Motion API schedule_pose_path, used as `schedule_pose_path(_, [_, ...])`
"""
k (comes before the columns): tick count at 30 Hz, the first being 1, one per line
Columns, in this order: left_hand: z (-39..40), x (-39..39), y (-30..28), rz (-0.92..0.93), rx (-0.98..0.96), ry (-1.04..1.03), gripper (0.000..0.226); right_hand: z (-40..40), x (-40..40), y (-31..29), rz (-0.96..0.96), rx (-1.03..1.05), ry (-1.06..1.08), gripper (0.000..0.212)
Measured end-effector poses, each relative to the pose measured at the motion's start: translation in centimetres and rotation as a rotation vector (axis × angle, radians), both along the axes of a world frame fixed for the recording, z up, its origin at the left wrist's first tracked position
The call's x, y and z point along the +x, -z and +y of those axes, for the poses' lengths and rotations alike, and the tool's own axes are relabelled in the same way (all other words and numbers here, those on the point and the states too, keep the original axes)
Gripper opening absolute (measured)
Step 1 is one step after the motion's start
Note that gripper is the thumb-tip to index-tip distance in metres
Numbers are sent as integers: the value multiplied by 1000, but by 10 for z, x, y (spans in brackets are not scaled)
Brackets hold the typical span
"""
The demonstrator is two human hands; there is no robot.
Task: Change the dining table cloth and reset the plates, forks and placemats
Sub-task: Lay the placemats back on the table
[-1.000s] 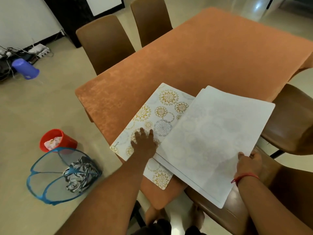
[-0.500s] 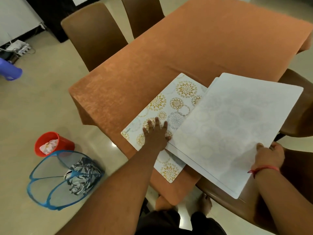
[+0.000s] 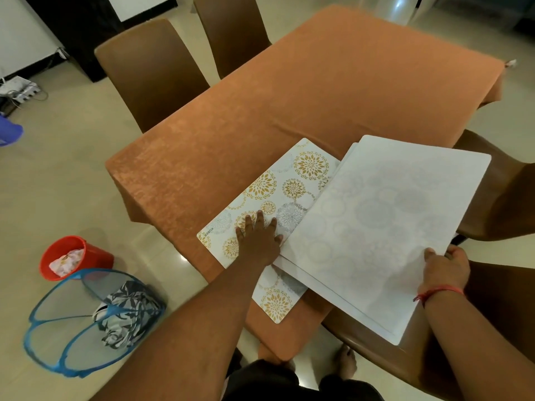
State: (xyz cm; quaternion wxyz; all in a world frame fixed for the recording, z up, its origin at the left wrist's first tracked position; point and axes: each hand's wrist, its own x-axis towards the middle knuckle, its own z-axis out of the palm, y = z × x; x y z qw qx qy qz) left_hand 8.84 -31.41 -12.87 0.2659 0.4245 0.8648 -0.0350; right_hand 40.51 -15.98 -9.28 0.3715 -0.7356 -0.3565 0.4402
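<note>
Left hand (image 3: 258, 241) flat, fingers (image 3: 259, 219) spread wide and pointing toward 12 o'clock, palm pressed down on the patterned placemat (image 3: 270, 195); nothing gripped, only held down. Gold and grey flower rings face up on that mat, laid slantwise near the near corner of the table, one end running toward 1 o'clock, the other past the table edge toward 5 o'clock. Right hand (image 3: 445, 269) at 3 o'clock from the left, curled closed on the near right edge of the stack of placemats (image 3: 385, 227), thumb on top, other fingers hidden beneath. Stack turned pale side up, faint rings showing through, overlapping the right part of the patterned placemat and jutting beyond the table over a chair seat (image 3: 364, 340). Red thread (image 3: 438, 292) around the right wrist. Orange tablecloth (image 3: 333, 91) spread over the whole table, draped at the corners. Two brown chairs (image 3: 150, 73) pushed in at 11 o'clock, another at 3 o'clock. On the floor at 8 o'clock, a red bucket (image 3: 73, 256) with cloth inside, touching or just beside a blue mesh hamper (image 3: 86, 322) with patterned fabric in it.
</note>
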Motion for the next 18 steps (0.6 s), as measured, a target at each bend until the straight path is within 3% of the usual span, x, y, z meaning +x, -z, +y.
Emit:
schedule_pose_path(4, [14, 23, -10, -26, 52, -74, 54, 13, 12, -5, 21, 14, -31, 32])
schedule_pose_path(13, [31, 80, -23, -157, -62, -343, 61, 73, 96, -37, 19, 129, -131, 21])
schedule_pose_path(18, [46, 159, -43, -247, 170, -461, 56, 99, 146, -53, 66, 145, -233, 15])
